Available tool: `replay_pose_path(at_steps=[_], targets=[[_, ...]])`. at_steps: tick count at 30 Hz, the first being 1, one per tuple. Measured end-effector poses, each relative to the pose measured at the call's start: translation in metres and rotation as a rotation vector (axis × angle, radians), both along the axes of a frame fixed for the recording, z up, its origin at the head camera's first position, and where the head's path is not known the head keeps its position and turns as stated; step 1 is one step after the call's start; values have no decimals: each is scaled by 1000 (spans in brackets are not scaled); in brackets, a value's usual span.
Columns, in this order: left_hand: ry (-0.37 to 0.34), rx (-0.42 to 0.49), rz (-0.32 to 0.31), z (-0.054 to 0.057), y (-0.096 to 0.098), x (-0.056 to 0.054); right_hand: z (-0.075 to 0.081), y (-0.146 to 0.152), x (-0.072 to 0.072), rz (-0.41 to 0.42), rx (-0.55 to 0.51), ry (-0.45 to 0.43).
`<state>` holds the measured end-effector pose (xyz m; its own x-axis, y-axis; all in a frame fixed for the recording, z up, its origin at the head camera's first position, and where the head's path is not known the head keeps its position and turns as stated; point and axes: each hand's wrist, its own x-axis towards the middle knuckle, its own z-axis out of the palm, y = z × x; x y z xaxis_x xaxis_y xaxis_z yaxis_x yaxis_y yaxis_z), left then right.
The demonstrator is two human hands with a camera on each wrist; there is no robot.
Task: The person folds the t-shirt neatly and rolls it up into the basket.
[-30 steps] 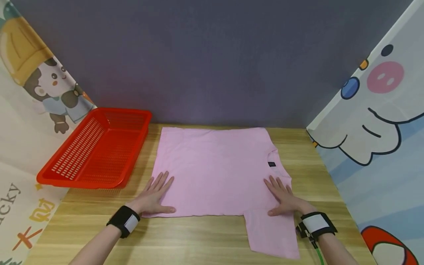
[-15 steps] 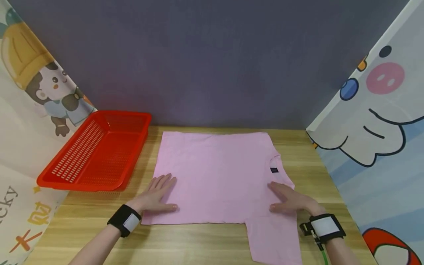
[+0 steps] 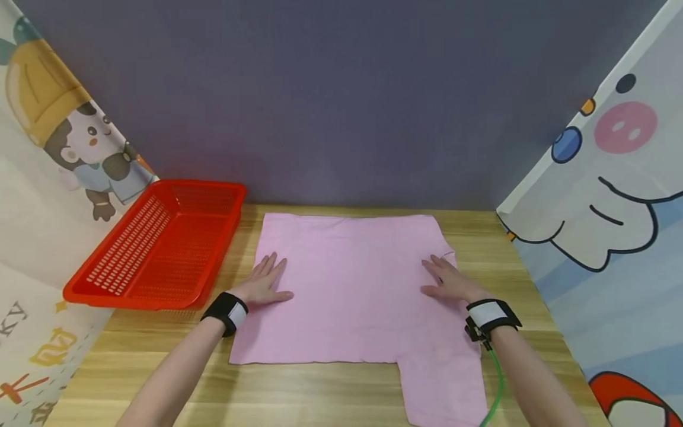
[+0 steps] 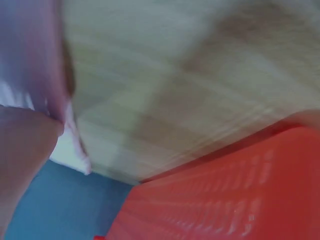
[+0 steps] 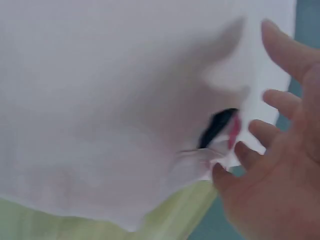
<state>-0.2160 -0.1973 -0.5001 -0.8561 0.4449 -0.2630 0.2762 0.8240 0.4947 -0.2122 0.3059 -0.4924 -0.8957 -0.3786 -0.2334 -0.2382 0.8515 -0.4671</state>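
Observation:
A pink T-shirt (image 3: 347, 284) lies spread on the wooden table, its collar end to the right and one sleeve (image 3: 443, 385) pointing toward the front edge. No sleeve shows at its far side. My left hand (image 3: 262, 286), fingers spread, is over the hem end at the left. Over the collar end is my right hand (image 3: 450, 284), fingers apart, covering most of the neckline. In the right wrist view that hand (image 5: 280, 155) casts a shadow on the cloth beside the dark neck label (image 5: 218, 127). The left wrist view shows my left hand (image 4: 27, 145) at the shirt's edge.
A red plastic basket (image 3: 200, 290) with slotted sides stands left of the shirt, close to my left forearm. A dark grey panel (image 3: 368, 107) rises behind the table (image 3: 299, 394). Printed cartoon sheets flank both sides. A green cable (image 3: 500, 379) trails from my right wristband.
Both hands have moved away from me, up along the shirt's two ends. My right hand's fingers narrowed, then spread again over the collar. The shirt keeps its shape.

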Motion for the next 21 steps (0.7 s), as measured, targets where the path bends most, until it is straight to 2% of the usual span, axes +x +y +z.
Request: replay_pose_path(at_steps=[3,5,7,9,11,14,16,18,21], targets=[[-14,-41,-11,-2,-6,5,-2,1,3,21,48,-7],[-16,-63,-22,-1,-9,9,-1,2,4,15,40,13],[-9,-68,-27,3,-11,12,1,2,0,-2,6,46],[21,-71,-16,8,-11,11,5,1,-8,-66,-20,69],[103,-84,4,10,-11,5,9,2,-20,-136,-48,132],[248,-84,50,9,-9,-12,13,2,-42,-255,-53,245],[301,-78,68,6,-8,-23,12,2,-58,-294,-33,291],[288,-73,78,5,-6,-31,12,-1,-72,-338,-33,240],[212,-73,73,4,-4,-39,16,-6,-88,-380,-64,66]])
